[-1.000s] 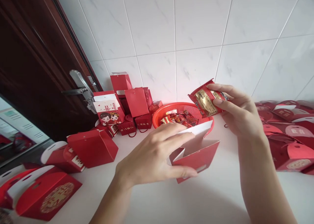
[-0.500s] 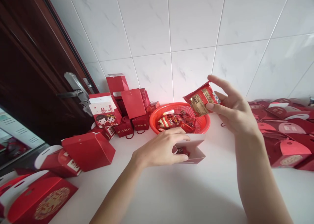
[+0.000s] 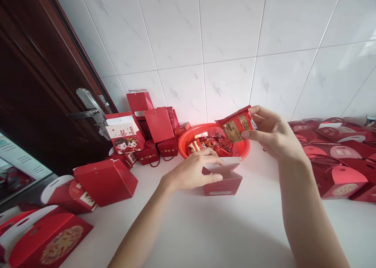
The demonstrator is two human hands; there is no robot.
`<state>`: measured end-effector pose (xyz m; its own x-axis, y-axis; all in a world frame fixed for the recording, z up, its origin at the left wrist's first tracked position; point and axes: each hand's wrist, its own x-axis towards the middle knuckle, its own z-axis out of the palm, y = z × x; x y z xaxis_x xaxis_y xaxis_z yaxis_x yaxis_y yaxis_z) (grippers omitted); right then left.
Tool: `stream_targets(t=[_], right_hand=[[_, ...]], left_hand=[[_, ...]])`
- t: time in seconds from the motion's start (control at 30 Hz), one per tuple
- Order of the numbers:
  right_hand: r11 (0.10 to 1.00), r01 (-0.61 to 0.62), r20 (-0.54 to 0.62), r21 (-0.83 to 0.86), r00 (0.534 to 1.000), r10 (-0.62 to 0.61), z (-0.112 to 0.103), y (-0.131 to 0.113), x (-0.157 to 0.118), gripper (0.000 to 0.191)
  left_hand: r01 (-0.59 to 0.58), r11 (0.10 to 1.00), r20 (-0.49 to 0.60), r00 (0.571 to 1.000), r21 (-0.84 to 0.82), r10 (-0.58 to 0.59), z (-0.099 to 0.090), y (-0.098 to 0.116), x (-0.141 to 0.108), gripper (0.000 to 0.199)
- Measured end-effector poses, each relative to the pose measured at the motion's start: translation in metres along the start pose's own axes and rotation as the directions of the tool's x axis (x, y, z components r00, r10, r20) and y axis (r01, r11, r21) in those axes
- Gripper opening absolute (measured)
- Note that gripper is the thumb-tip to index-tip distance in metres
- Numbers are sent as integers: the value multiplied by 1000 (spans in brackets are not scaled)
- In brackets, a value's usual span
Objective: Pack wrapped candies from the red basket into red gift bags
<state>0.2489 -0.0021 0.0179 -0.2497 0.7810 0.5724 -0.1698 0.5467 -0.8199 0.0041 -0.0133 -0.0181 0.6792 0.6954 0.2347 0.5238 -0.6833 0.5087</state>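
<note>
My left hand (image 3: 195, 170) is at the left side of a small red paper box (image 3: 223, 186), with its thumb over the near edge and its fingers at the back flap. The box stands upright on the white table, its top open and its pale inside showing; the contents are hard to see now. Between the thumb and fingers of my right hand (image 3: 268, 133) is a red and gold snack packet (image 3: 236, 128), held above the right rim of a red plastic basket (image 3: 184, 137). Small wrapped sweets (image 3: 210, 143) lie in the basket, right behind the box.
Red paper boxes (image 3: 105, 182) stand along the left, some with raised flaps. More closed red gift boxes (image 3: 337, 174) fill the right side. A tiled wall (image 3: 229, 80) rises behind the white table (image 3: 188, 229). A dark door with a metal handle (image 3: 88, 107) is at left.
My right hand has lowered the packet and brought it slightly left, closer to the basket. The small box has tipped back so that its near face shows, with my left hand still at it.
</note>
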Motion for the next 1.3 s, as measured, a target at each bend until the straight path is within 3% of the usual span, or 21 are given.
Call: stream_targets(t=[0.1,0.17,0.27,0.43,0.57,0.73,0.87,1.0,1.3], right_hand=[[999,-32,29,23,999,31,1,0,1,27],[999,-42,49,28,998,41,3,1,1,24],[998,-51,89,30,995,48,8,3,2,23],[995,-89,189,54,979,77,23,7,5,23],[995,-93,207,28,975,85,31,9,5,22],[998,-6,88,-60,996,11,36,7,4,16],[993,-30,34,-116,999,35,38,6,3,23],[984,-34,6,-176,999,36,38,6,2,22],[929,81,43,-361,997,-70,39,6,1,25]], left_hand=[[-51,997,-84,995,-54,47,2,-1,2,13],[-69,985,-222,975,-158,32,2,1,4,15],[-109,926,-456,887,-361,-73,1,5,8,26],[-187,831,-583,790,-524,-190,0,10,10,30],[-157,807,-591,760,-569,-269,-2,9,8,27],[-146,804,-576,771,-576,-272,-4,7,7,23],[-135,821,-589,761,-554,-272,-5,8,6,23],[-111,832,-573,773,-544,-271,-7,7,6,22],[-105,810,-532,801,-577,-275,-10,6,4,26]])
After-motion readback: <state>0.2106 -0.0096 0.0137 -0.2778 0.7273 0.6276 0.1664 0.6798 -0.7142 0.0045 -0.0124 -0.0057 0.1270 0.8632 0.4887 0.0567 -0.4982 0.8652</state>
